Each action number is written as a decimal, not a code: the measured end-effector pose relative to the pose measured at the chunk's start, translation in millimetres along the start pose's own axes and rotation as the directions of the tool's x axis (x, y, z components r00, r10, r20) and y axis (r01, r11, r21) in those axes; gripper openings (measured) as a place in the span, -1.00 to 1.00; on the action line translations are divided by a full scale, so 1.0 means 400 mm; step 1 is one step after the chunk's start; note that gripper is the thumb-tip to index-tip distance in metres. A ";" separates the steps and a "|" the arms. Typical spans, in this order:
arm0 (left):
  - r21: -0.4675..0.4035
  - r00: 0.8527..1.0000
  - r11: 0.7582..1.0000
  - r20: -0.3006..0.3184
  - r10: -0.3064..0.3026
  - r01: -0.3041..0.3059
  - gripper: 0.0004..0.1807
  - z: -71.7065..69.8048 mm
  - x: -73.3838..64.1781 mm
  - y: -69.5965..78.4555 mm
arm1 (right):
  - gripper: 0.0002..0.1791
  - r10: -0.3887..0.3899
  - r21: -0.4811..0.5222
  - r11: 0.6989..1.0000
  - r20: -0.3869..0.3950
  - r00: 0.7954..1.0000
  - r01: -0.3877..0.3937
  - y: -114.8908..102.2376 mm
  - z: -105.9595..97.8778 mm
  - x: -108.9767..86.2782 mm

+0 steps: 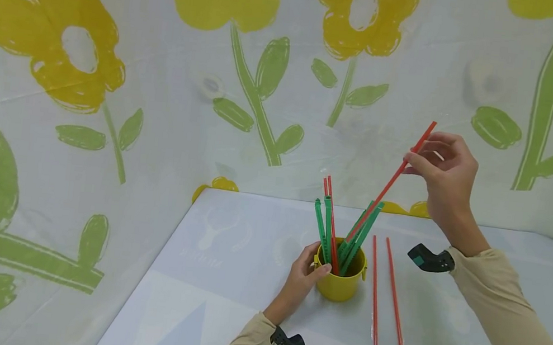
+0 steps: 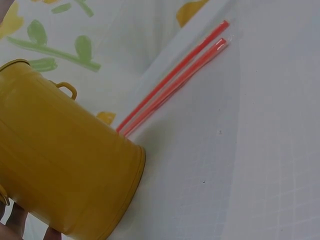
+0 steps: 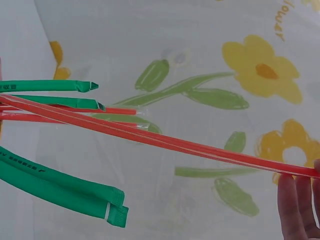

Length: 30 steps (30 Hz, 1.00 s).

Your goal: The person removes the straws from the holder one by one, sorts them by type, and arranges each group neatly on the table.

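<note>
A small yellow bucket (image 1: 337,289) stands on the table, its side large in the left wrist view. My left hand (image 1: 302,276) grips it at the left, thumb at the rim. Several long green printed packets (image 3: 60,192) lean out of it, along with red straws (image 1: 327,186) in clear wrappers. Above and to the right, my right hand (image 1: 451,171) pinches another red straw (image 1: 390,185) near its upper end. This straw slants down to the left, and its lower end reaches in among the green packets at the bucket's mouth.
Two wrapped red straws, a left one (image 1: 374,292) and a right one (image 1: 395,297), lie on the white table (image 1: 248,248) just right of the bucket. Behind the table's far edge hangs a flower-patterned cloth (image 1: 173,100). Each wrist wears a black camera.
</note>
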State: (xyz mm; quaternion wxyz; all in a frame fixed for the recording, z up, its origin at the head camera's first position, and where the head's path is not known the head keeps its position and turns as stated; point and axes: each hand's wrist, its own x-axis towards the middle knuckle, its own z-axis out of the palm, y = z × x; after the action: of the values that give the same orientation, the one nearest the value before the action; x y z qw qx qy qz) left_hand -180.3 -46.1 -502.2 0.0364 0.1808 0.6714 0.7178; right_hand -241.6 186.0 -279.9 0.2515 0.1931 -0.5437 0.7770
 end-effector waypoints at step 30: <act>-0.013 1.000 1.000 -0.009 -0.002 0.002 -0.46 -0.001 -0.002 -0.003 | -0.62 0.082 -0.095 0.992 0.033 0.996 -0.079 -0.017 -0.088 -0.038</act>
State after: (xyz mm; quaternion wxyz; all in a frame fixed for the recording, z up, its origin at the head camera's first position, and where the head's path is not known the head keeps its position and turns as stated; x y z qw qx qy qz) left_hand -180.1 -46.6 -503.5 0.0354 0.1765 0.6669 0.7230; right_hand -226.4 218.3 -295.3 0.2187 0.1732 -0.5916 0.7564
